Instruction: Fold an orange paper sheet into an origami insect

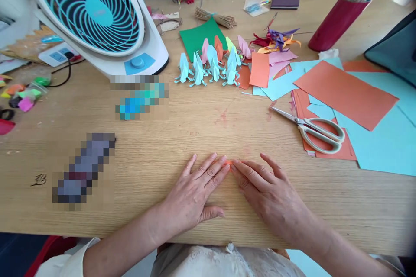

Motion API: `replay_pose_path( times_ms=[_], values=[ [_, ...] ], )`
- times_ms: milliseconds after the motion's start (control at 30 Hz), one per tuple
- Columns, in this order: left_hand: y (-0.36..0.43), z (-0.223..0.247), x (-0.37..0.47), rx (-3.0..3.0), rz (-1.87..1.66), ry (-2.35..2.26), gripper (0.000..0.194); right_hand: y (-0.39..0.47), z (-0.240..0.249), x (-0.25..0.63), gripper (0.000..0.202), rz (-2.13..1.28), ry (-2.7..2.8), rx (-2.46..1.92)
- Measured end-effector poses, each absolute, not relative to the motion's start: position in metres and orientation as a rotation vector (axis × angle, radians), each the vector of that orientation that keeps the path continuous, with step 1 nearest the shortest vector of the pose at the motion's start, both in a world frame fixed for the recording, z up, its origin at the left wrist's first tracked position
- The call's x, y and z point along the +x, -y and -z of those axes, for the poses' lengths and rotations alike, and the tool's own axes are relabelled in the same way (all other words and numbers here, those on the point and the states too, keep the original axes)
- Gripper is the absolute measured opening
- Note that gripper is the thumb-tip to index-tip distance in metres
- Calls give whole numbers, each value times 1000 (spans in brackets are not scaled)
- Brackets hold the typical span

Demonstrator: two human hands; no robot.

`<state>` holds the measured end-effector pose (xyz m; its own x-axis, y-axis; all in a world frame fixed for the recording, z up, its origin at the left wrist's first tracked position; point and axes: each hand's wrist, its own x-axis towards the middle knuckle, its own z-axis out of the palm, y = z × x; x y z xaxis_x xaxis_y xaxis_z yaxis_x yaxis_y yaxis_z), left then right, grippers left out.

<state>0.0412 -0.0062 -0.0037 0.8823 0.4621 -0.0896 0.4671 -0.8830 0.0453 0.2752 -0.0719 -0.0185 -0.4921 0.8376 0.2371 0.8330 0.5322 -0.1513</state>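
A small orange piece of paper (229,162) lies on the table, mostly covered by my fingertips. My left hand (198,190) rests flat with its fingers stretched out, the fingertips pressing the paper's left end, the thumb apart. From the other side, my right hand (268,192) touches the right end, fingers extended and little finger lifted outward. How the paper is folded under the fingers cannot be seen. Beyond the hands stands a group of folded paper figures (212,65) in light blue, pink, orange and yellow.
Scissors (312,127) lie at the right on orange and light blue paper sheets (383,138). A red thermos (347,13) stands behind them. A white fan (97,17) occupies the back left. Two blurred-out objects lie left of my hands. The table edge (130,236) is close to me.
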Motion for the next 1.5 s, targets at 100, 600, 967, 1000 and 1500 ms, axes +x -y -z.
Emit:
replay_pose_path(
  times_ms=[100, 600, 967, 1000, 1500],
  values=[
    [6, 4, 41, 2967, 122, -750, 89, 73, 21, 275, 39, 19, 2516, -1402],
    [8, 2, 44, 2935, 99, -805, 92, 72, 21, 269, 36, 27, 2518, -1447],
    [22, 17, 65, 2925, -59, -681, 112, 65, 5, 293, 46, -478, 2297, -1363],
    [22, 17, 65, 2930, -47, -678, 110, 66, 5, 299, 47, -500, 2230, -1386],
    [24, 10, 72, 2930, 45, -762, 107, 87, 7, 309, 37, -178, 2393, -1337]
  ],
)
